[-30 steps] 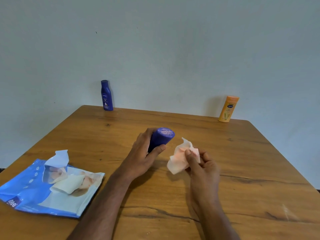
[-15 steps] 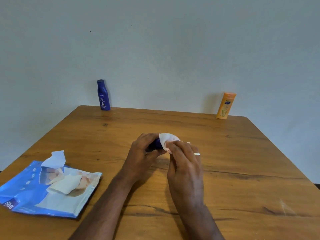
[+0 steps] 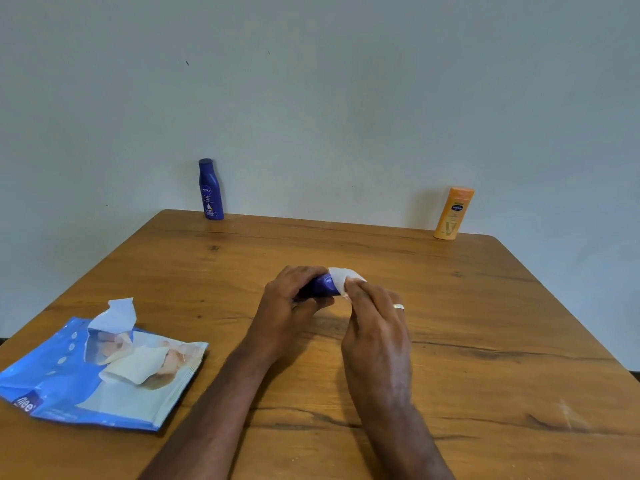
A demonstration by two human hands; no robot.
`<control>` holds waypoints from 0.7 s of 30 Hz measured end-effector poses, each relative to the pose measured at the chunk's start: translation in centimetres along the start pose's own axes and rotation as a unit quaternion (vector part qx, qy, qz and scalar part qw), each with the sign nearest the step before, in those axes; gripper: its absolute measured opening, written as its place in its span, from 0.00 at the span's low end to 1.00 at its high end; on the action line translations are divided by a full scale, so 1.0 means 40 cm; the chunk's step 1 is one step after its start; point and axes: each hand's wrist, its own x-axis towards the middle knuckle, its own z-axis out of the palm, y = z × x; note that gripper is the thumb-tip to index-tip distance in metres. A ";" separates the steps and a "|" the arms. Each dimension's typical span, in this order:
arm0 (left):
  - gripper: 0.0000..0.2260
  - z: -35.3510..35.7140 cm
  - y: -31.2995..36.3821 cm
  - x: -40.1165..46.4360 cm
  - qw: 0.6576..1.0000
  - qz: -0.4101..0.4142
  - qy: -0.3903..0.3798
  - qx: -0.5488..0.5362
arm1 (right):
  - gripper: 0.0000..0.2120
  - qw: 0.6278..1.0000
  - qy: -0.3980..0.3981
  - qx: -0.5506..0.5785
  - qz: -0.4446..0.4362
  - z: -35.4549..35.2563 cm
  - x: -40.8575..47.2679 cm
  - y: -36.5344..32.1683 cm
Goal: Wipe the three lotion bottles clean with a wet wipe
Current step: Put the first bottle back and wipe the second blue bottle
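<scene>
My left hand [image 3: 289, 301] grips a dark blue lotion bottle [image 3: 320, 285] lying on its side above the middle of the wooden table [image 3: 485, 341]. My right hand [image 3: 375, 318] presses a white wet wipe [image 3: 341, 280] over the bottle's far end, hiding that end. A second dark blue bottle [image 3: 210, 189] stands upright at the table's back left edge. An orange bottle [image 3: 453, 213] stands upright at the back right edge. Most of the held bottle is covered by my fingers.
A blue wet-wipe pack [image 3: 100, 372] lies flat at the front left, its flap peeled up and a white wipe sticking out. A pale wall rises directly behind the table's far edge.
My right hand has brought the wipe from beside the bottle onto its far end. My left hand has tipped the bottle lower, and the wipe now covers the end.
</scene>
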 end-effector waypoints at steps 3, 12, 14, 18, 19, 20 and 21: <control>0.16 0.002 0.007 -0.002 1.000 0.014 0.002 -0.010 | 0.22 0.999 0.006 0.020 -0.034 0.013 -0.002 -0.013; 0.18 -0.008 0.005 0.000 1.000 -0.006 0.008 0.006 | 0.16 0.999 0.003 0.030 0.013 0.016 0.007 0.020; 0.20 -0.012 0.006 0.000 1.000 -0.016 0.023 0.003 | 0.14 0.990 0.014 0.078 0.118 0.010 0.016 0.054; 0.20 -0.013 0.000 0.000 0.999 -0.020 0.031 -0.003 | 0.13 0.960 0.047 0.123 0.247 -0.028 0.016 0.104; 0.20 -0.012 -0.002 0.001 0.999 -0.021 0.033 -0.005 | 0.13 0.952 0.055 0.146 0.262 -0.032 0.014 0.112; 0.19 -0.011 -0.002 0.001 0.999 -0.020 0.034 -0.006 | 0.13 0.936 0.059 0.194 0.289 -0.031 0.015 0.119; 0.19 -0.011 -0.002 0.002 0.999 -0.018 0.034 -0.005 | 0.13 0.903 0.060 0.273 0.326 -0.029 0.018 0.119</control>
